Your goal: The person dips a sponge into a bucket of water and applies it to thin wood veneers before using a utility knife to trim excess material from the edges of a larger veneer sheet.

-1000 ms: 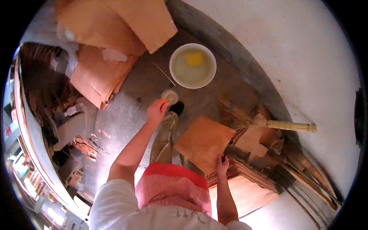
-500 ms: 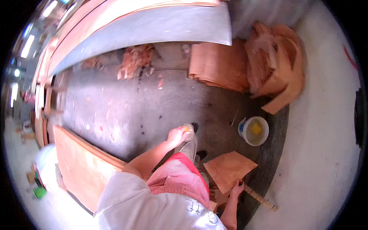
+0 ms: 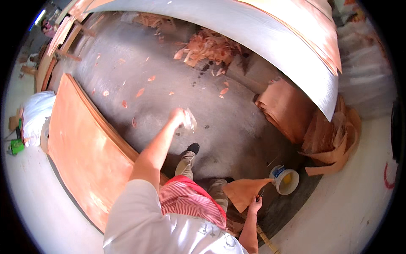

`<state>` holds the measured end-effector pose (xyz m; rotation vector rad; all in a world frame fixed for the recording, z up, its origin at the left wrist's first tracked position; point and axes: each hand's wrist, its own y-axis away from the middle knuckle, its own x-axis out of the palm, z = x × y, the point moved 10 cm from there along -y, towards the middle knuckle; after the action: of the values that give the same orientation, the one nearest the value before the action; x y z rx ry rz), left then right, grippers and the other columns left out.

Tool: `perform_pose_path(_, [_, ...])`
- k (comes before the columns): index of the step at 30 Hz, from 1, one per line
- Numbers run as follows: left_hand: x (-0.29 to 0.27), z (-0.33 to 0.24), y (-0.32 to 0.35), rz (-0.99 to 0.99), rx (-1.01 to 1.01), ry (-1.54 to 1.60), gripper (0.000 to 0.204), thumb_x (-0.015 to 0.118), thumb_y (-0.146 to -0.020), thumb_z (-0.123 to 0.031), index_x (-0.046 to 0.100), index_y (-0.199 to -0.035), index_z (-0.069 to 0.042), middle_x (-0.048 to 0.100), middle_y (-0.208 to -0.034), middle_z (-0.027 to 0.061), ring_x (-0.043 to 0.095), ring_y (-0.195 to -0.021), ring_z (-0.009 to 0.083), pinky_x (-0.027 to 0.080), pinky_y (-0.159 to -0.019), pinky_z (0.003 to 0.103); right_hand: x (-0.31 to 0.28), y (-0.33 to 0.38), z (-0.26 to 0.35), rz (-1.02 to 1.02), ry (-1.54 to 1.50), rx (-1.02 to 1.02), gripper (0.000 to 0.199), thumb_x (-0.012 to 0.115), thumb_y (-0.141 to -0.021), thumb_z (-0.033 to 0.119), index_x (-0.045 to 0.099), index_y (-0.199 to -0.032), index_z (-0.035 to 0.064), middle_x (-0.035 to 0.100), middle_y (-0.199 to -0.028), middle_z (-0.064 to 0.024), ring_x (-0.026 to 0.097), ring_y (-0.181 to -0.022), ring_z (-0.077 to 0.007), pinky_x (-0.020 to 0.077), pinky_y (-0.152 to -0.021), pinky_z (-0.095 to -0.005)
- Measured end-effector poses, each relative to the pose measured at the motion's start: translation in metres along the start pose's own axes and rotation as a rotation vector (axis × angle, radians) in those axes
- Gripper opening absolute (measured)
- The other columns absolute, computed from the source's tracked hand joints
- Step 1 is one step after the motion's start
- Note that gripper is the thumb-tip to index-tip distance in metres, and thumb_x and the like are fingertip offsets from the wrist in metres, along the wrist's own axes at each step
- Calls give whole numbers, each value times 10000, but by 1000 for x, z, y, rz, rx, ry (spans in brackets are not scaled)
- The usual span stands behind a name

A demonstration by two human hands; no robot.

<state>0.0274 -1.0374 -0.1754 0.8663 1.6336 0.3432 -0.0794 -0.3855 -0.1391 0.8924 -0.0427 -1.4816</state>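
Observation:
My left hand (image 3: 176,116) is held out over the floor, its fingers closed round a shiny, see-through thing (image 3: 190,120) smeared by motion; I cannot make out its kind. Low on the right, my right hand (image 3: 254,205) grips the edge of a piece of wood veneer (image 3: 245,192) that tapers to a corner. Something small and dark (image 3: 259,197) shows at those fingers, too small to name. The veneer's corner reaches toward a white bucket (image 3: 284,181) with a yellow thing inside. Behind my right forearm, a stick (image 3: 266,239) is partly hidden.
A large veneer stack (image 3: 84,156) lies on my left. Ahead, a long table (image 3: 304,80) carries more sheets. Beyond the bucket are folded veneer (image 3: 285,110) and loose strips (image 3: 338,146). Veneer scraps (image 3: 207,46) are heaped on the grey floor (image 3: 156,76).
My view has turned, and the veneer stack shows more fully on the left. My left hand has swung outward with the see-through thing. The veneer in my right hand is now tilted near the bucket.

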Motion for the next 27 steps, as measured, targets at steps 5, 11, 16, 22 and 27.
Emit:
perform_pose_path(5, [-190,66,-42,-602,29,358,281,540,-787,-296,613,-802,-24,616,-807,148,606,-718,284,454,-629,406,120,34,63,190,212,-201,106,579,-803,91,511,-826,13,495,-745,8,456,-695,-79,394,-641,-216])
perform_pose_path(11, [-257,80,25,-1005,407,154,231,529,-809,-277,568,-804,-49,572,-736,115,585,-655,287,464,-553,373,189,62,111,285,352,-376,146,576,-811,131,523,-833,-3,520,-712,-8,469,-655,-86,403,-607,-232])
perform_pose_path(16, [-176,155,55,-754,277,177,210,537,-801,-262,555,-866,-63,582,-767,145,572,-659,324,457,-560,400,212,73,134,309,485,-456,178,585,-796,149,526,-806,-19,541,-688,-32,474,-631,-108,406,-589,-267])
perform_pose_path(22, [-13,247,115,-229,27,72,213,533,-759,-278,577,-815,-78,598,-732,150,576,-701,341,451,-606,441,218,61,126,350,603,-479,202,590,-783,145,517,-808,-42,549,-708,-66,486,-662,-123,400,-594,-273])
perform_pose_path(27, [-4,309,86,126,-211,-2,300,535,-736,-281,637,-901,-52,603,-928,171,581,-866,339,473,-721,398,219,56,128,379,557,-477,192,579,-777,130,527,-843,-42,568,-756,-84,509,-686,-142,416,-620,-287])
